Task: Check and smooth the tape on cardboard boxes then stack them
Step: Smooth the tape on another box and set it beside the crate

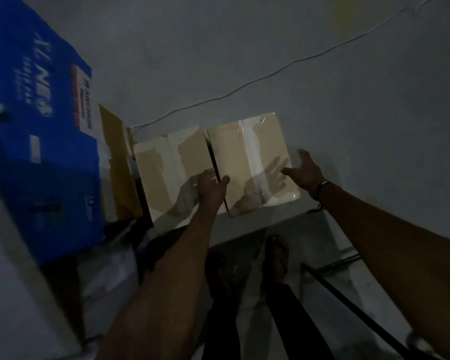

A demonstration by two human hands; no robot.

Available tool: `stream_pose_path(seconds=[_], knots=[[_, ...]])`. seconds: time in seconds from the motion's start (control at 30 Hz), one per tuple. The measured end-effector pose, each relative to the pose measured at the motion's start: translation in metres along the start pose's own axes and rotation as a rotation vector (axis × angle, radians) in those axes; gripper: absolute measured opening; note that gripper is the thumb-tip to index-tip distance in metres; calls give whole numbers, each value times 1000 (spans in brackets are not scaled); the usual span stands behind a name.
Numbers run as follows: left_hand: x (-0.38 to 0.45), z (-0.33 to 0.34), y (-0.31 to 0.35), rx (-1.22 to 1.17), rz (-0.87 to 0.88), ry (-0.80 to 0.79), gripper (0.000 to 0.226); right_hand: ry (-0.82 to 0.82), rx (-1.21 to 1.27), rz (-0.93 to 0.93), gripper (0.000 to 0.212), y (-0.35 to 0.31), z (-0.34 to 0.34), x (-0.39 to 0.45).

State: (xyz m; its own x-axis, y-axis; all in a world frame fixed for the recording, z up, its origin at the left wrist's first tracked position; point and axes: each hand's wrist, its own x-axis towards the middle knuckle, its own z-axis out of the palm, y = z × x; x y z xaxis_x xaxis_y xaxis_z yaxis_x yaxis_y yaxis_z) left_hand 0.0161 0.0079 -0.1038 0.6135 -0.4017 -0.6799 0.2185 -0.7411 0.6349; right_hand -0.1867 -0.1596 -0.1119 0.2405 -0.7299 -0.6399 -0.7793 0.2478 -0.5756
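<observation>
A big blue box (44, 141) stands at the left, and beside it two tan cardboard boxes lie side by side on a pale bench (247, 224), the right box (247, 162) and the left box (166, 172) each with its long axis running away from the person and a strip of glossy clear tape (252, 152) down the middle of its top. The left hand (212, 187) reaches forward at the gap between the two boxes, its fingers curled over the right box's left edge and thumb on its top. The right hand (303, 170) is stretched out at that box's right edge, fingers spread and loose, gripping nothing.
</observation>
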Motion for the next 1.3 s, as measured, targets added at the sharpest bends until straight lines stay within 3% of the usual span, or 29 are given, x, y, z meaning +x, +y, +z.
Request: stream_pose_path(seconds=[0.07,0.17,0.37,0.47,0.63,0.8,0.9,1.1,1.3], knots=[[28,9,-15,21,7,16,53,-10,10,17,90,16,10,32],[50,17,-26,-4,77,58,16,-34,52,51,97,33,25,65],[63,35,-31,131,235,86,33,-79,118,80,90,41,40,83],[74,45,-35,172,200,101,43,-103,155,68,109,45,41,89],[57,40,-1,72,67,66,46,-141,156,44,85,49,36,95],[44,39,12,-1,41,25,39,-128,151,24,95,51,15,92],[21,35,31,-66,61,-49,56,-113,124,27,68,29,-12,67],[4,11,55,-49,111,-141,78,-92,130,-25,62,-40,-80,0],[-136,-53,183,-103,235,-175,70,-43,137,-151,96,-124,-165,-93]])
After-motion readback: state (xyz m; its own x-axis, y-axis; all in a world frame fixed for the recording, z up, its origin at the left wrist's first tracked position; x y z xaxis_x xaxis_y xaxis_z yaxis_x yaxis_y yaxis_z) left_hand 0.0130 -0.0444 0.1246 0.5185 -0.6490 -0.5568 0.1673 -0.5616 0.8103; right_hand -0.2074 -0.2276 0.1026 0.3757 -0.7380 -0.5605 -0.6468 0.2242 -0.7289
